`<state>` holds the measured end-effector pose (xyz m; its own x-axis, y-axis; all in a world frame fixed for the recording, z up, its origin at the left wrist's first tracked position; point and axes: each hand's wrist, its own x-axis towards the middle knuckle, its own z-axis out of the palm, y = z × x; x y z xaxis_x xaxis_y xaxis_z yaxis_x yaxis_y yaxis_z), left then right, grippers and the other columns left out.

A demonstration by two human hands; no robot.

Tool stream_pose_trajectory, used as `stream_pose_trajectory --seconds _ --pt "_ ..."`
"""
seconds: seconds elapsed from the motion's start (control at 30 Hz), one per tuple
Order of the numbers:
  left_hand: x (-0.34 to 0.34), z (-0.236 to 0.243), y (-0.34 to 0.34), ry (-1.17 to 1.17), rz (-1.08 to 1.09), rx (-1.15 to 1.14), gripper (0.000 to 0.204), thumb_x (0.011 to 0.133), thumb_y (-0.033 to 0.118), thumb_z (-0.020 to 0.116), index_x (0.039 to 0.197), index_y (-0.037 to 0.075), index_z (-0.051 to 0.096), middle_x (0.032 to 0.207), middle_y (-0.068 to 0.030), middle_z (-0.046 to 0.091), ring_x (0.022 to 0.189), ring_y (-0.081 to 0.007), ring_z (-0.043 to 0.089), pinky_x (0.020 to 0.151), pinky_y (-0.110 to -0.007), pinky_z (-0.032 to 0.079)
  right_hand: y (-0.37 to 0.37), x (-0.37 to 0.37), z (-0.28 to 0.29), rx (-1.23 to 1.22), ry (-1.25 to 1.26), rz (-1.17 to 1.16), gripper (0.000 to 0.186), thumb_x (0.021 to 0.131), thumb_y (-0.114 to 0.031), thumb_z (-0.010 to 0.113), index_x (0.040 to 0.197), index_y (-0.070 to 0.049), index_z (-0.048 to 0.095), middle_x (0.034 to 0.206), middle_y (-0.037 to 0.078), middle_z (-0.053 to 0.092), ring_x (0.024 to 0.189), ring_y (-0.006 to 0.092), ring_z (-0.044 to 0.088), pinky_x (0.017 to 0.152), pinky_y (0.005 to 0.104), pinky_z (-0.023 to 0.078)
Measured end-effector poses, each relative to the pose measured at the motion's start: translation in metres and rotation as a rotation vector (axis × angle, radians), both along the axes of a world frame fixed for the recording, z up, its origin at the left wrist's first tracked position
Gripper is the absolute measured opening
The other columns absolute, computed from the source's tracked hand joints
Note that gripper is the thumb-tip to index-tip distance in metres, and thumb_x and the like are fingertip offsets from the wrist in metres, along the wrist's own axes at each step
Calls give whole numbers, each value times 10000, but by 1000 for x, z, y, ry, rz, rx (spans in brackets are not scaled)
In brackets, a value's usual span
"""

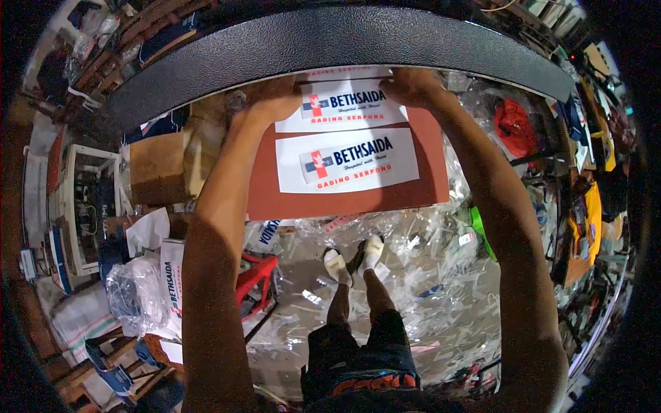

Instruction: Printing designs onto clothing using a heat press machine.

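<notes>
A reddish-brown board (344, 206) lies in front of me, with white printed sheets on it one behind another. The nearest white sheet (406, 172) lies in full view with a blue and red print. Behind it, the second sheet (289, 122) has my hands at its far corners. My left hand (275, 98) touches or overlaps that sheet's left side, and my right hand (412, 88) does the same at its right. Shadow and a black textured band (344, 41) across the top hide most fingers, so I cannot tell whether either hand grips the sheet.
Clear plastic scraps (441, 310) litter the floor around my feet. A red metal frame (258, 279) and bundled plastic wrap (134, 296) stand at left, with a cardboard box (158, 165) beyond. At right are a red bag (515, 127) and a green object (480, 227).
</notes>
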<state>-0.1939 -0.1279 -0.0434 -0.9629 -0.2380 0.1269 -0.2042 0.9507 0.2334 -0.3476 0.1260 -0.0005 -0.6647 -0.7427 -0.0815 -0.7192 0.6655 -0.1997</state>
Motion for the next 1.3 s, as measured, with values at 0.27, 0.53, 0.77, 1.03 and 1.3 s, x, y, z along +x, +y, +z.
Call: stream_pose_trajectory --seconds 0.27,0.53,0.77,1.03,1.3 --pt "0 -6 -7 34 -94 -105 436 923 417 563 1286 206 680 1338 -123 662 1258 -342 602 1017 -477 479 8 -9 -23 -220 50 191 493 816 -143 640 1300 -55 669 1262 255 670 1133 418 662 1007 489 514" --pt "-3 -9 -5 29 -88 -60 435 914 415 549 1302 252 663 1335 -79 665 1316 -302 561 1116 -522 361 10 -23 -31 -154 72 251 515 863 -270 674 1360 -142 622 1325 192 640 1247 389 593 1090 485 468" --pt "-2 -1 -6 51 2 -187 462 857 396 636 1237 138 678 1215 -165 702 1180 -368 638 1013 -504 471 9 -17 -27 -183 46 118 566 843 -252 696 1378 -102 588 1259 220 671 1193 416 624 1037 495 501" --pt "4 3 -9 121 -125 39 364 845 279 677 1167 112 706 1182 -185 709 1080 -392 667 927 -484 518 12 -14 -22 -200 77 164 492 810 -217 695 1274 -65 636 1204 239 686 1145 421 649 975 496 527" --pt "-6 -24 -24 220 -190 61 339 870 254 644 1190 164 713 1169 -152 716 1070 -378 667 925 -483 515 13 -16 -24 -184 40 165 506 817 -185 664 1299 -42 607 1247 261 665 1170 436 635 985 505 514"
